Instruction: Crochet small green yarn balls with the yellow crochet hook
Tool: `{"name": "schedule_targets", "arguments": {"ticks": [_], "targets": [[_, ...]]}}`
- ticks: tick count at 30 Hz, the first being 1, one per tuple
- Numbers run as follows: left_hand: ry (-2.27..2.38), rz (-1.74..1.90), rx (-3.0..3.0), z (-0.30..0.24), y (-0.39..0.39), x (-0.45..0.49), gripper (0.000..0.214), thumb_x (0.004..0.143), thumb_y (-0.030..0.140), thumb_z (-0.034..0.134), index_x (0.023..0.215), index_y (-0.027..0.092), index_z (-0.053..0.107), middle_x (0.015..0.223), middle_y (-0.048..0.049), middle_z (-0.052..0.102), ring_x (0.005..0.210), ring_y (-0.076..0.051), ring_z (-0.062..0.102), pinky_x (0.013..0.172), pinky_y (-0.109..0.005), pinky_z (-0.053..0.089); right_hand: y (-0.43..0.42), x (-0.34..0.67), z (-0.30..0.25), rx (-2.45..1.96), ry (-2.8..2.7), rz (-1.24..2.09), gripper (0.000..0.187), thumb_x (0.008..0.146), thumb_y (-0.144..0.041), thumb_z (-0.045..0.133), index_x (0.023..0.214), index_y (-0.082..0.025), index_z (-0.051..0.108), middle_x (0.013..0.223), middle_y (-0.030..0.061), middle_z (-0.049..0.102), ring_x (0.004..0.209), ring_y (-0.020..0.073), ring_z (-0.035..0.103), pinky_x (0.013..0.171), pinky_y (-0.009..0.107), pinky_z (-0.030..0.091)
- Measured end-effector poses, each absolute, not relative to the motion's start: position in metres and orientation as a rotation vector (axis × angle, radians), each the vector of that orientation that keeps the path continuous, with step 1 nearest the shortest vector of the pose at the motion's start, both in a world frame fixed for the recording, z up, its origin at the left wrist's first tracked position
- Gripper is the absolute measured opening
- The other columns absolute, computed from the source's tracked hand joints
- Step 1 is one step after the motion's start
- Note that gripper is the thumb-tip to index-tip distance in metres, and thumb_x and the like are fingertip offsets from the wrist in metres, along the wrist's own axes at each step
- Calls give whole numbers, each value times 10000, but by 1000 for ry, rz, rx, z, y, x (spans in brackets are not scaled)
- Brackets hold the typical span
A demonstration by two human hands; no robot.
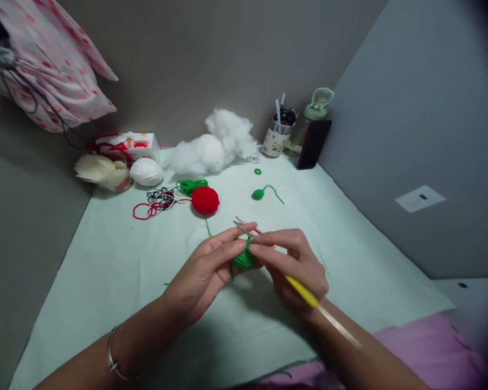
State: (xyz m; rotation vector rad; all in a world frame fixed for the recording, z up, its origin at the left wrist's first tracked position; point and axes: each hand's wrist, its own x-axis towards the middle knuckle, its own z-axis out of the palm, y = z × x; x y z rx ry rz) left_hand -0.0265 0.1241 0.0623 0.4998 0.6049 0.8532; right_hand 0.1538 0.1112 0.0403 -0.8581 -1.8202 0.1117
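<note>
My left hand point(205, 265) is closed around a small green crochet piece point(244, 261), pinching it between thumb and fingers. A crochet hook with a yellow handle point(303, 291) is gripped in my right hand point(295, 260). Its metal shaft slants up to the left across the top of the piece, by my left forefinger. A green strand runs from the work over the left forefinger toward the yarn behind. Just beyond my fingers lies what looks like a pair of scissors with orange-red handles, mostly hidden. My right palm and lower fingers are partly out of sight.
Behind the hands lie a red yarn ball point(205, 201), green yarn point(192, 187), tangled thin yarn point(161, 199), a small green crocheted piece point(258, 194) and a green ring point(257, 171). White stuffing point(211, 149), a white yarn ball point(147, 171), a pen cup point(275, 141) and a phone point(314, 144) line the back.
</note>
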Motion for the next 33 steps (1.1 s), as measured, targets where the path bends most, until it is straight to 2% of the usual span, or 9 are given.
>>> {"name": "schedule_targets", "arguments": {"ticks": [5, 9, 12, 18, 21, 24, 27, 29, 33], "targets": [[607, 866, 538, 67, 132, -34, 327, 865, 244, 794, 1172, 134, 819, 905, -66, 744, 839, -177, 665, 908, -339, 518, 123, 157, 45, -829, -1422, 691, 184, 1013, -235, 660, 1061, -307, 822, 913, 39, 779, 783, 202, 690, 669, 367, 572], [661, 865, 629, 67, 134, -37, 276, 860, 226, 747, 1104, 139, 842, 925, -73, 733, 857, -183, 648, 916, -337, 479, 130, 160, 47, -797, -1208, 992, 111, 959, -303, 740, 926, -257, 835, 844, 36, 750, 661, 157, 630, 593, 315, 537], [706, 860, 681, 64, 133, -37, 337, 853, 244, 776, 1182, 192, 830, 884, -43, 718, 944, -198, 656, 951, -325, 446, 131, 159, 48, -782, -1178, 1116, 106, 952, -316, 753, 922, -256, 835, 846, 29, 749, 666, 145, 634, 598, 297, 547], [738, 877, 728, 60, 129, -30, 460, 835, 225, 837, 1290, 264, 779, 1064, -52, 781, 1020, -210, 660, 930, -339, 450, 125, 149, 46, -824, -1493, 877, 147, 993, -274, 700, 1043, -309, 833, 940, 41, 822, 915, 219, 736, 770, 391, 621], [770, 898, 709, 60, 128, -29, 506, 815, 243, 875, 1309, 267, 764, 1102, -57, 788, 1047, -218, 661, 960, -351, 445, 124, 148, 47, -824, -1497, 825, 170, 1003, -244, 680, 1059, -314, 824, 981, 35, 835, 914, 213, 751, 780, 395, 637], [775, 940, 673, 59, 128, -28, 504, 797, 258, 901, 1284, 259, 773, 1046, -44, 783, 1020, -206, 658, 967, -346, 440, 122, 149, 48, -820, -1578, 693, 228, 1014, -193, 646, 1113, -321, 806, 976, 29, 828, 895, 206, 750, 748, 383, 638], [781, 984, 614, 56, 127, -25, 482, 785, 261, 914, 1248, 238, 782, 906, -6, 737, 902, -173, 641, 928, -332, 447, 115, 149, 45, -888, -1829, 294, 333, 968, -107, 693, 1199, -327, 791, 1064, 49, 822, 942, 224, 755, 794, 408, 639], [758, 960, 571, 54, 126, -23, 489, 798, 275, 908, 1264, 231, 769, 900, -5, 726, 912, -177, 646, 942, -336, 450, 110, 148, 44, -924, -1935, 96, 412, 936, -77, 729, 1245, -345, 779, 1117, 55, 815, 981, 239, 765, 822, 416, 648], [709, 882, 547, 57, 127, -26, 470, 841, 281, 871, 1292, 207, 761, 1035, -56, 766, 996, -186, 660, 959, -313, 453, 110, 149, 43, -870, -1817, 255, 399, 978, -89, 668, 1254, -356, 775, 1085, 51, 801, 955, 225, 762, 792, 406, 651]]}}
